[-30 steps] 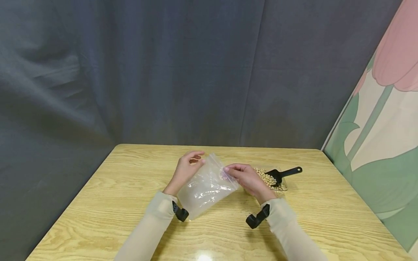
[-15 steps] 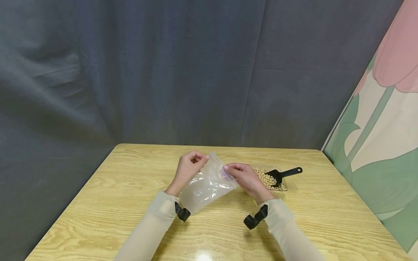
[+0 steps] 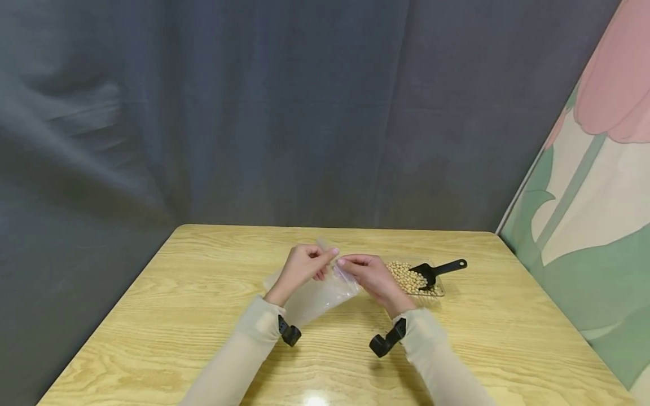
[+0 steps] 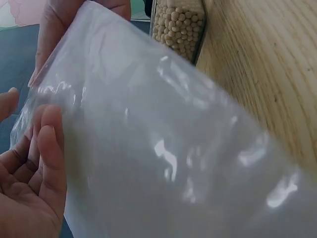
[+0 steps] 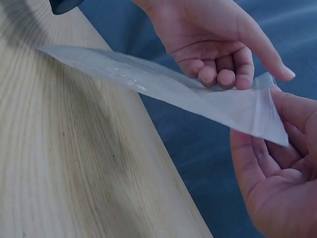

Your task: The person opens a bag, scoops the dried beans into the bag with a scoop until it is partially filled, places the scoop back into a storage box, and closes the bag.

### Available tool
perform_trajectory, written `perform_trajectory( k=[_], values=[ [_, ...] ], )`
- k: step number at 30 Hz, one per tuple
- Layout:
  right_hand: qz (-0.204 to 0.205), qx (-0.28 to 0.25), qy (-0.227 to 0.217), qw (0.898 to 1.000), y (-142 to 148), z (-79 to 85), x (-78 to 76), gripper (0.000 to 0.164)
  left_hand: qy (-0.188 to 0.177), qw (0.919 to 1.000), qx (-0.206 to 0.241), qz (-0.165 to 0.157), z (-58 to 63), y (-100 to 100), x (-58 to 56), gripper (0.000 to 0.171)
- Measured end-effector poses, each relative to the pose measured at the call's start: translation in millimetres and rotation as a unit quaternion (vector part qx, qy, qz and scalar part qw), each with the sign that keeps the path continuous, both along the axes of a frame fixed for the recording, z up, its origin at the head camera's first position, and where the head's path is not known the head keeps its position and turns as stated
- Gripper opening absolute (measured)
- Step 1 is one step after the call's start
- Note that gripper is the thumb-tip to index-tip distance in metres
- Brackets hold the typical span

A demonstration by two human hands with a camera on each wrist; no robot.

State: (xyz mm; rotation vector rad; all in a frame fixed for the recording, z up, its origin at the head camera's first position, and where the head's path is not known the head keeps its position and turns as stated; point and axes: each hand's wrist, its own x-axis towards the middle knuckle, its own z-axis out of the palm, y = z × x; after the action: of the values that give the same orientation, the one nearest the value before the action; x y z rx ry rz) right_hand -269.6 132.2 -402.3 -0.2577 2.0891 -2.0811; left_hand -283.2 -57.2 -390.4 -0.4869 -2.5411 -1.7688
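Observation:
A clear zip-top plastic bag (image 3: pixel 322 298) hangs slanted between the hands, its zip end toward the right. My right hand (image 3: pixel 372 277) pinches the zip edge between thumb and fingers; in the right wrist view, the zip strip (image 5: pixel 257 111) runs beside that grip. My left hand (image 3: pixel 303 266) is close by at the bag's upper part. Its loosely curled fingers (image 5: pixel 218 77) rest along the bag's face, with the thumb held apart from them. The left wrist view shows the bag's flat, shiny side filling most of the picture, with no contents visible.
Behind the right hand stands a clear plastic box (image 3: pixel 439 292) of pale dried beans (image 3: pixel 403 276). A black scoop (image 3: pixel 431 273) lies in the beans, its handle pointing right. The wooden table (image 3: pixel 193 293) ends at a dark curtain (image 3: pixel 284 141).
My left hand has moved right along the bag's top edge, closer to the right hand, its thumb now spread from the fingers. The bag has tilted flatter, and the right hand keeps its pinch.

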Motion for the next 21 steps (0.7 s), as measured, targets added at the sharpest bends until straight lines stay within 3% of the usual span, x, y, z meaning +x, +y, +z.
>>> perform_trajectory(
  k=[12, 21],
  values=[
    [-0.005, -0.001, -0.005, 1.0, -5.5, -0.1, 3.6, 0.032, -0.034, 0.9994, 0.008, -0.008, -3.2, 1.8, -2.6, 0.048],
    [-0.009, -0.002, -0.01, 1.0, -4.2, -2.0, 3.8, 0.03, -0.037, 0.9983, 0.012, -0.042, -5.9, 1.3, -5.4, 0.041]
  ],
)
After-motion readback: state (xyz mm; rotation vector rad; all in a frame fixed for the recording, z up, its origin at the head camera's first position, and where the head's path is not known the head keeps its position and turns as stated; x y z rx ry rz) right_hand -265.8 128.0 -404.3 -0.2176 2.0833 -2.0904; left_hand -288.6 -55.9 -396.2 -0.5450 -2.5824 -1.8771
